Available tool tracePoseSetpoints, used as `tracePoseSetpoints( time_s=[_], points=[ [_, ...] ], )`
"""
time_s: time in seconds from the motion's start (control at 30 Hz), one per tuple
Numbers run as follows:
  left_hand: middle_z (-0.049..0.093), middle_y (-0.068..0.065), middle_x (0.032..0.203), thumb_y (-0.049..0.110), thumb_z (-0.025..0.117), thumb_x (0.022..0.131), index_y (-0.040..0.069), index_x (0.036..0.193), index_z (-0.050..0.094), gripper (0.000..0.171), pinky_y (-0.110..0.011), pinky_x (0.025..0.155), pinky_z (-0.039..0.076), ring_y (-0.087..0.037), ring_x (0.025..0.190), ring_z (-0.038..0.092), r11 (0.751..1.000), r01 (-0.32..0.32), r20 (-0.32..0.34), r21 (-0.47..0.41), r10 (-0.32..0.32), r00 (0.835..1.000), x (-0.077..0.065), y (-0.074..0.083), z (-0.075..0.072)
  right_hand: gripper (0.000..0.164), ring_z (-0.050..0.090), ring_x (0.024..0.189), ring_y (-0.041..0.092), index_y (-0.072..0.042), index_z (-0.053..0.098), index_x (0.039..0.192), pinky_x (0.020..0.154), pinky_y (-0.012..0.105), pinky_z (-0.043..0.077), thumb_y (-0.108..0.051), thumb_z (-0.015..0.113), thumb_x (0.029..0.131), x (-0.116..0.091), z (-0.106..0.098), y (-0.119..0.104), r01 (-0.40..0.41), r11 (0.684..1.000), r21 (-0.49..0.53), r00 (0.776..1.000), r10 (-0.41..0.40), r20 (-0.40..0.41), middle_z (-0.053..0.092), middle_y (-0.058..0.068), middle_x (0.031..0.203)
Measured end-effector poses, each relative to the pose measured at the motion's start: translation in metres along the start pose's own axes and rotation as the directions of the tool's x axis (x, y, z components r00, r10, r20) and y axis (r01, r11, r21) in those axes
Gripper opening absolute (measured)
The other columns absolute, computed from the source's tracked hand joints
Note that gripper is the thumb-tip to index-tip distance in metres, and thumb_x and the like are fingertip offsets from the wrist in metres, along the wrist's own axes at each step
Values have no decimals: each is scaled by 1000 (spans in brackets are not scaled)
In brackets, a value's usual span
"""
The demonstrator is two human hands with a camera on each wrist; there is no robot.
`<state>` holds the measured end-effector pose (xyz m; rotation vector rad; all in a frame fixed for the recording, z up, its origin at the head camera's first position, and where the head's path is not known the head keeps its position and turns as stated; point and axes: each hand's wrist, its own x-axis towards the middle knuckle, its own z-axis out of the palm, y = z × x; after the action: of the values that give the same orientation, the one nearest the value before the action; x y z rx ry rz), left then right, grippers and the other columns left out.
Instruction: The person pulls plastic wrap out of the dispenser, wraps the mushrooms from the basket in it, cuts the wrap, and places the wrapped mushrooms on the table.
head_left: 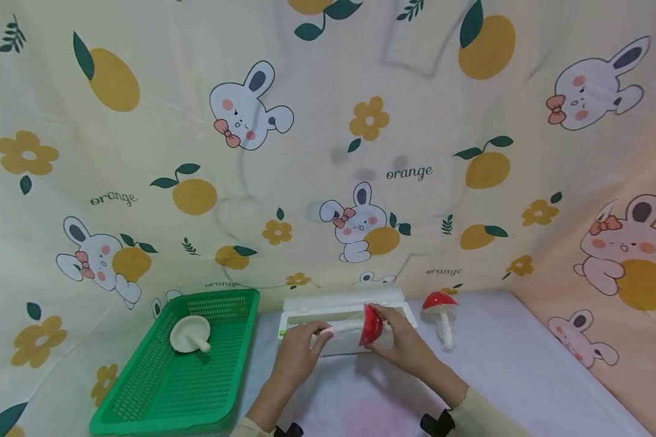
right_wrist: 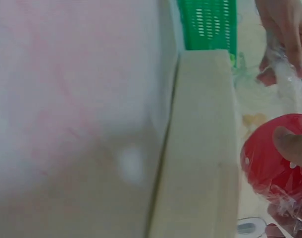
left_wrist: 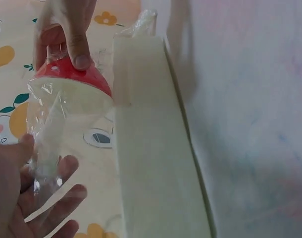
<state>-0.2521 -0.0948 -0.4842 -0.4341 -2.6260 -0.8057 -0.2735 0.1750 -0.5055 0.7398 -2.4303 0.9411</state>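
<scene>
From my remote seat I see a green plastic mesh basket [head_left: 197, 391] on the left and a long white box [head_left: 341, 347], lid raised, at centre. The right hand [head_left: 407, 346] grips the cap of a red-capped, white-stemmed mushroom in clear film [head_left: 370, 326] above the box front; the left hand [head_left: 297, 352] pinches the film at its stem end. Its long axis runs sideways, along the box — stem toward the left hand, the one nearer the basket.
</scene>
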Motion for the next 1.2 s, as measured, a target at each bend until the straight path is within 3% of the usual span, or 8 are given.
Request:
tracePoseSetpoints(
  time_s=[0.13,0.27,0.47,0.57,0.9,1.2],
  points=[
    [78,1,121,45,80,96,20,130,73,43,-54,100,55,-23,113,71,998,-50,12,33,50,999,1,-1,-5,95,62,131,26,-18,50,156,103,51,57,-17,101,76,8,-8,-3,-3,1000,21,1000,3,15,63,3,146],
    [78,-1,120,39,90,87,20,135,69,56,-50,96,58,-24,109,72,988,-103,-44,114,109,993,5,-2,-8,94,63,131,29,-16,51,155,101,51,58,-16,101,75,17,-13,-6,26,1000,13,1000,-26,1,64,5,146],
    [77,3,98,27,90,89,20,122,74,38,-42,82,58,-18,87,70,979,-145,-193,141,171,966,16,0,-14,93,62,136,31,-13,52,156,101,48,58,-14,100,76,34,-21,-12,60,998,-3,998,-60,-11,62,7,151],
    [77,3,98,26,88,91,19,117,75,30,-43,84,57,-17,88,69,982,-146,-207,121,169,964,21,2,-18,93,61,137,32,-12,52,156,100,47,59,-13,100,76,40,-25,-14,62,998,-8,998,-62,-2,62,8,151],
    [79,2,105,31,83,95,20,120,74,29,-46,91,56,-20,96,70,994,-88,-205,59,98,974,31,14,-32,92,57,142,33,-16,48,159,105,47,56,-14,96,81,55,-37,-21,48,999,-7,999,-47,22,59,9,155],
    [77,-2,99,32,79,97,15,120,75,29,-50,91,55,-24,93,71,991,-124,-247,56,134,960,33,17,-41,93,55,144,30,-20,47,160,104,46,56,-14,97,81,63,-42,-25,78,997,12,997,-78,-10,58,5,156]
  ],
)
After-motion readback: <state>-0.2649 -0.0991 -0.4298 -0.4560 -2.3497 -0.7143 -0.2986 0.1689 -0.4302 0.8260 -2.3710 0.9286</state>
